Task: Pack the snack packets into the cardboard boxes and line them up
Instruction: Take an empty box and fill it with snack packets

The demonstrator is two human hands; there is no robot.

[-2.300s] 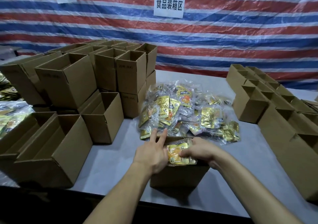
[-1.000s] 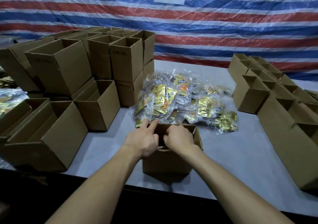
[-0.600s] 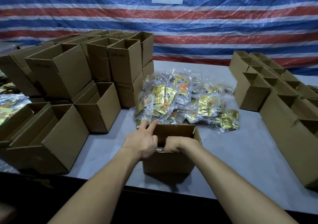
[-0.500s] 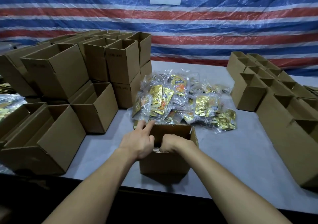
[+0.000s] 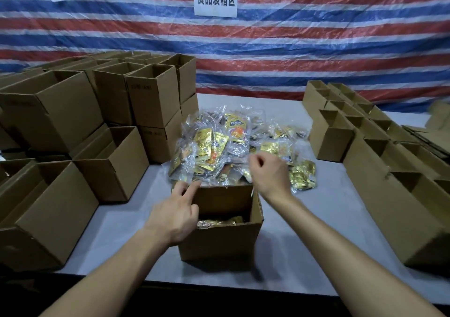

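Observation:
An open cardboard box [image 5: 220,241] stands on the table right in front of me, with gold snack packets [image 5: 220,221] lying low inside it. My left hand [image 5: 176,213] rests on the box's left rim, two fingers stretched forward along it. Above the box's far right corner my right hand [image 5: 269,173] hovers, its fingers loosely curled and holding nothing. Just behind the box lies a heap of clear and gold snack packets [image 5: 233,146].
Empty open boxes are stacked at the left [image 5: 146,100], with more lying on their sides at the near left [image 5: 46,209]. A row of open boxes [image 5: 370,151] runs along the right side. The grey table [image 5: 304,243] ends at a dark front edge. A striped tarp hangs behind.
My right hand has come up out of the box and moved forward over the packet heap. The packets it pressed down stay in the box. My left hand stays on the left rim.

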